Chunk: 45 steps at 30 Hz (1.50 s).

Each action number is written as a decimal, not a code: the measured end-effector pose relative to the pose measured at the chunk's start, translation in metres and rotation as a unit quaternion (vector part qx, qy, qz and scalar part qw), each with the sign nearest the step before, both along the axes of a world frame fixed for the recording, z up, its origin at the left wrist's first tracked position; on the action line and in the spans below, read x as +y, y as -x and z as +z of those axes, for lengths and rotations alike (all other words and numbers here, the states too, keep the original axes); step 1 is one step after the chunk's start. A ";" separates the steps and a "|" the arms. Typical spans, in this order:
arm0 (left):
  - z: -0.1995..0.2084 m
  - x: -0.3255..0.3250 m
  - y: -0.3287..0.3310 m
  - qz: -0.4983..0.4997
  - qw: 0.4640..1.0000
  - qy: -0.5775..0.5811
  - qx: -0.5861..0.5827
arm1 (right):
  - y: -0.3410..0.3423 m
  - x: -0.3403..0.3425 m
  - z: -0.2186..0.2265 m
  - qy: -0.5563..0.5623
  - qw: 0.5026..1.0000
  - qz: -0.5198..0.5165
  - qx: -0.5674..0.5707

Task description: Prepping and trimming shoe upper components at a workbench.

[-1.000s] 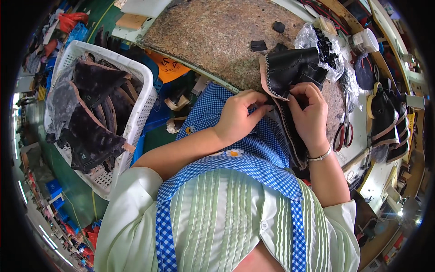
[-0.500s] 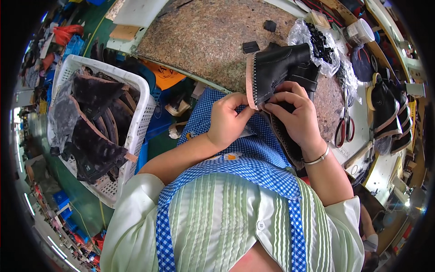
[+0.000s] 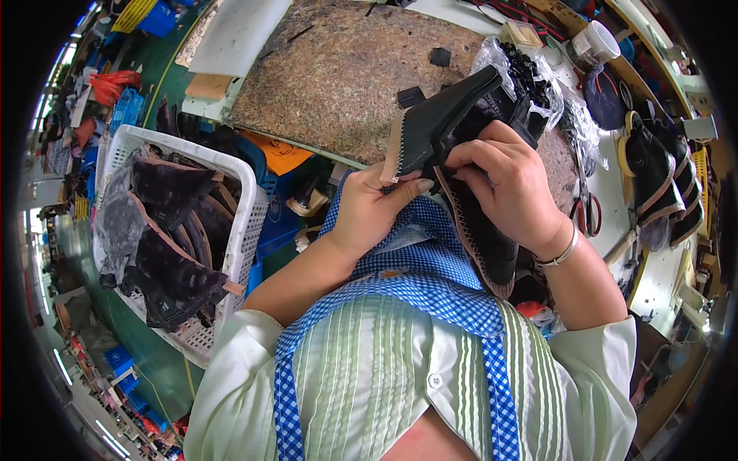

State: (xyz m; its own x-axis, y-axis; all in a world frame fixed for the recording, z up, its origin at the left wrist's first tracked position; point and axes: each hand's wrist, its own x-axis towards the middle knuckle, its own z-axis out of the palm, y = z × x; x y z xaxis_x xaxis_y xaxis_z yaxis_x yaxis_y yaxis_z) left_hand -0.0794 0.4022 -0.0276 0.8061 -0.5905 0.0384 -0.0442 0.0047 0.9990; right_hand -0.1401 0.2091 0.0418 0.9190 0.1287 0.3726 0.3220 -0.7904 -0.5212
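Note:
Between my hands is a black leather boot upper (image 3: 430,123) with dark fuzzy lining and a tan edge strip sewn on in zigzag stitches. My left hand (image 3: 367,206) pinches its lower left edge, thumb stretched along the tan strip. Bent around the edge near the middle, the fingers of my right hand (image 3: 503,184) hold the upper too; their tips are partly hidden. A second stitched section (image 3: 492,246) hangs down below my right hand, over my blue checked apron (image 3: 415,257). Whether it is the same piece, I cannot tell.
At left stands a white plastic basket (image 3: 250,180) piled with dark fuzzy-lined uppers. A speckled board (image 3: 330,73) lies ahead, with small black scraps (image 3: 410,97). To the right are red-handled scissors (image 3: 588,211), a plastic bag of black pieces (image 3: 530,81), a white tub (image 3: 596,44) and more boot uppers (image 3: 653,169).
The boot upper has tilted and spread, showing more of its lining. My left hand has shifted slightly left and down; my right hand has turned and grips farther along the edge.

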 end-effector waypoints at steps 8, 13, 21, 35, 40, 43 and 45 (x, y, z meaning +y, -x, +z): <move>0.003 0.004 -0.010 -0.041 0.997 0.017 0.056 | -0.003 0.001 0.001 0.005 1.000 0.004 -0.007; 0.003 0.003 -0.012 -0.050 0.999 0.005 0.021 | -0.004 0.000 0.002 0.004 1.000 0.000 -0.002; 0.012 -0.016 -0.004 -0.016 0.970 -0.022 -0.240 | 0.000 -0.008 0.021 0.060 0.997 -0.005 0.054; -0.040 -0.010 0.032 -0.207 0.943 -0.049 -0.256 | -0.001 -0.192 0.024 -0.092 0.929 -0.358 0.026; -0.006 -0.007 0.017 -0.212 0.950 -0.010 -0.230 | 0.048 -0.119 -0.002 -0.457 0.868 -0.006 0.195; -0.001 0.000 0.013 -0.245 0.941 -0.018 -0.234 | 0.054 -0.094 0.013 -0.246 0.964 -0.077 -0.058; 0.010 -0.001 0.011 -0.275 0.949 -0.032 -0.152 | 0.056 -0.084 0.020 -0.143 0.989 0.005 -0.040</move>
State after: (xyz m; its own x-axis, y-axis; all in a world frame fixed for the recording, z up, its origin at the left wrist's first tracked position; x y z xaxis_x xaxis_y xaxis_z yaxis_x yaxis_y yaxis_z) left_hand -0.0906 0.4014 -0.0172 0.3330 -0.9278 0.1685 -0.3382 0.0493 0.9398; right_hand -0.1958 0.1246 0.0619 0.8848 0.0167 0.4657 0.3775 -0.6116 -0.6953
